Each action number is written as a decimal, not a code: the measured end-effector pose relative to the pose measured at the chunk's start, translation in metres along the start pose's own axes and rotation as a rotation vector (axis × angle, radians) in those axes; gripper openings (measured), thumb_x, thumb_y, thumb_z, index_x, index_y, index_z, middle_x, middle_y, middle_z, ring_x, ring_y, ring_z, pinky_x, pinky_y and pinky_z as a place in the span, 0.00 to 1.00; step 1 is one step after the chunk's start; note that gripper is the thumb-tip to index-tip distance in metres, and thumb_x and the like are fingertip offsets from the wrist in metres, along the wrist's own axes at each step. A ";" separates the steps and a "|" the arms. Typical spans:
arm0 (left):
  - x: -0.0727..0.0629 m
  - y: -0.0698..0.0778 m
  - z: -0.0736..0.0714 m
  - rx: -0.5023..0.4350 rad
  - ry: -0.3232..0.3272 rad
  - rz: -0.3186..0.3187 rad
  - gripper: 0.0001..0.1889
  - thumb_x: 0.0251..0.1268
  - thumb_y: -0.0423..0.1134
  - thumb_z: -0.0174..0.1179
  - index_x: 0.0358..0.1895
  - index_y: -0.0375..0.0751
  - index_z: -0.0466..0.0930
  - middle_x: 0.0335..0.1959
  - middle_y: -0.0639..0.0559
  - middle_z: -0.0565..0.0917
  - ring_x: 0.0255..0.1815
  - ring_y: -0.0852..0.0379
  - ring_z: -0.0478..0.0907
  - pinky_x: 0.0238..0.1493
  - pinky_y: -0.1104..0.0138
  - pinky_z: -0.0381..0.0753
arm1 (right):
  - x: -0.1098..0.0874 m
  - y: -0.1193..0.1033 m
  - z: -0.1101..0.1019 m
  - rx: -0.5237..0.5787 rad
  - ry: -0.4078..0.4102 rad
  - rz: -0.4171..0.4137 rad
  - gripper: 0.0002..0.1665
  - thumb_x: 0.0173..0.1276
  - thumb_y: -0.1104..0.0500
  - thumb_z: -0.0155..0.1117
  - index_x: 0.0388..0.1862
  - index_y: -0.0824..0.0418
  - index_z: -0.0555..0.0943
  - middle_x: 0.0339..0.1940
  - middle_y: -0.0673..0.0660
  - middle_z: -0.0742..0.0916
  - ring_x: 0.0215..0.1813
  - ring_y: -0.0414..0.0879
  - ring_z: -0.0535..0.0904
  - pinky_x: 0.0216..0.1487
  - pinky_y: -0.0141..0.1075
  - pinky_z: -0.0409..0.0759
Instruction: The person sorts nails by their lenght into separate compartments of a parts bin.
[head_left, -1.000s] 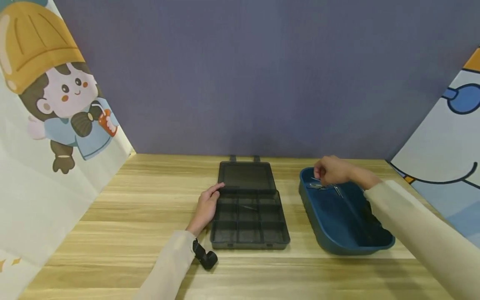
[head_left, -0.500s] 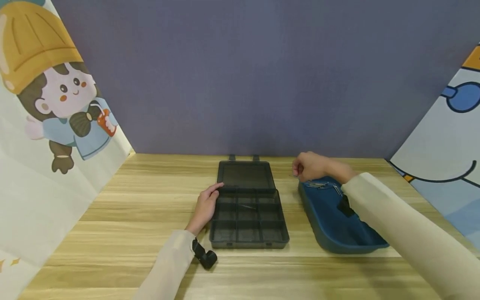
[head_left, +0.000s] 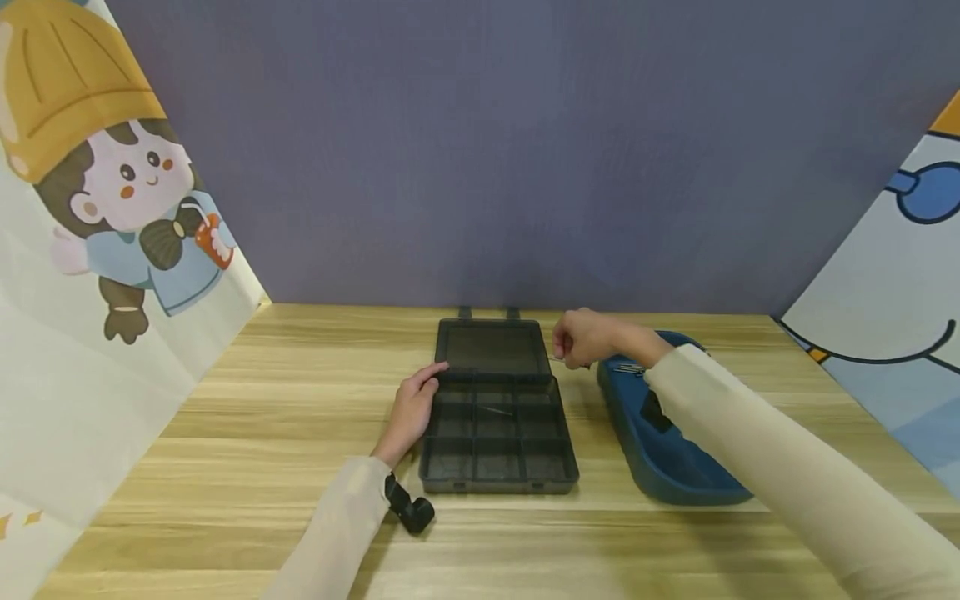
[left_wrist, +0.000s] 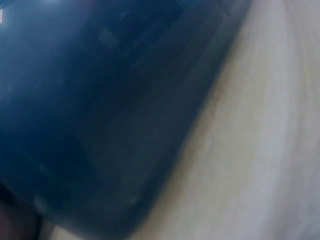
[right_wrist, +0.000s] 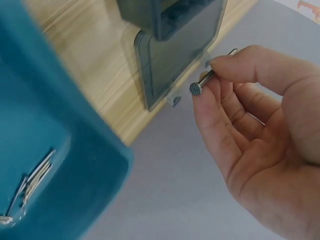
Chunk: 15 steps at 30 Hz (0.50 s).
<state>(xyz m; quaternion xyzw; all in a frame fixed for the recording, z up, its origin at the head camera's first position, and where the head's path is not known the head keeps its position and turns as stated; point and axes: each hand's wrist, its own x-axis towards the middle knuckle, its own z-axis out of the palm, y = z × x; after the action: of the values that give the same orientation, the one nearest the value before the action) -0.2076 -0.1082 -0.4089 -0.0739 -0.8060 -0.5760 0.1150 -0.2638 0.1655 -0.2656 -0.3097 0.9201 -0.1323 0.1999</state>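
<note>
A dark translucent compartment box (head_left: 498,467) lies on the table with its lid (head_left: 492,348) folded back. My left hand (head_left: 412,410) rests along the box's left edge, index finger stretched toward the hinge. In the left wrist view a blurred dark blue surface beside pale wood fills the picture, and I cannot make out the fingers. Beside the lid's right edge, my right hand (head_left: 587,337) pinches a nail (right_wrist: 196,89) between thumb and index finger, its patterned flat head plain in the right wrist view. One thin nail-like piece (head_left: 497,410) lies in the middle compartment.
A deep blue tray (head_left: 637,467) stands right of the box, partly under my right forearm. Several nails (right_wrist: 37,177) lie at its far end. A grey-purple panel (head_left: 487,167) rises behind the wooden table (head_left: 300,383), with printed sheets on both sides.
My right hand has moved left, from over the blue tray's far end to beside the lid, with the nail between its fingers. The left hand stays at the box's edge.
</note>
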 end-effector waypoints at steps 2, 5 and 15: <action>0.000 0.000 0.000 -0.002 0.001 -0.001 0.18 0.70 0.28 0.43 0.58 0.28 0.75 0.62 0.34 0.75 0.68 0.40 0.66 0.69 0.49 0.63 | 0.004 -0.004 0.002 0.002 -0.008 -0.004 0.07 0.57 0.71 0.56 0.29 0.61 0.78 0.22 0.52 0.80 0.20 0.43 0.74 0.23 0.32 0.74; 0.000 -0.001 0.000 -0.006 -0.001 0.003 0.18 0.70 0.28 0.43 0.58 0.28 0.75 0.62 0.34 0.75 0.68 0.40 0.66 0.69 0.49 0.63 | 0.011 -0.009 0.005 -0.003 -0.016 -0.018 0.06 0.57 0.71 0.56 0.30 0.62 0.78 0.23 0.53 0.80 0.20 0.42 0.74 0.23 0.33 0.75; 0.000 -0.001 0.000 -0.006 0.002 0.009 0.18 0.70 0.28 0.43 0.58 0.27 0.75 0.61 0.34 0.75 0.68 0.40 0.67 0.69 0.49 0.63 | 0.030 -0.031 0.014 -0.019 -0.050 -0.047 0.08 0.57 0.70 0.56 0.35 0.66 0.81 0.21 0.50 0.79 0.21 0.39 0.67 0.26 0.31 0.67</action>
<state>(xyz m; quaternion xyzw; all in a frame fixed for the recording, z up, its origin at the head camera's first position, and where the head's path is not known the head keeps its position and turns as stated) -0.2081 -0.1083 -0.4094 -0.0774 -0.8037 -0.5780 0.1183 -0.2637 0.1209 -0.2750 -0.3363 0.9086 -0.1204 0.2167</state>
